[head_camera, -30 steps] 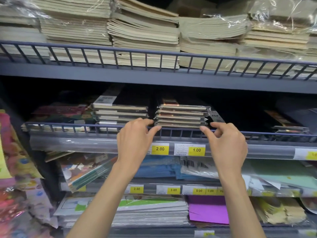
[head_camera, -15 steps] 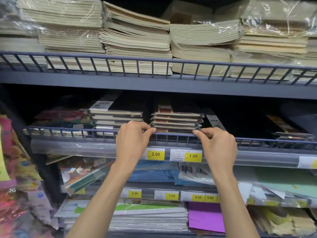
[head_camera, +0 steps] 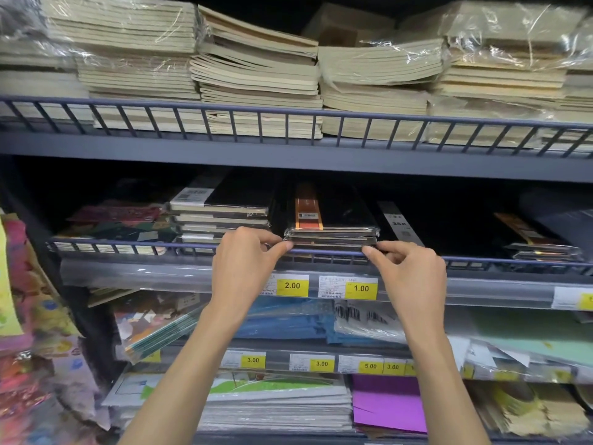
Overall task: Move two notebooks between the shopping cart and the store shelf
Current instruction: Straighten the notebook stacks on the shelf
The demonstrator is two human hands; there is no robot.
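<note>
A short stack of black notebooks (head_camera: 332, 234) in clear wrap, the top one with an orange band, lies on the middle shelf behind the blue wire rail (head_camera: 481, 260). My left hand (head_camera: 245, 268) pinches the stack's lower left corner with thumb and forefinger. My right hand (head_camera: 409, 271) pinches the lower right corner the same way. Both hands are in front of the rail, and the stack's front edge sits just above it. No shopping cart is in view.
Another stack of black notebooks (head_camera: 221, 216) lies just left, and a lone black one (head_camera: 398, 226) just right. Wrapped beige notebooks (head_camera: 256, 75) fill the upper shelf. Yellow price tags (head_camera: 361, 288) line the shelf edge; blue, purple and patterned stationery sits below.
Both hands closed in from beside the stack and took hold of its front corners. The stack now appears shorter and its front edge sits at the rail.
</note>
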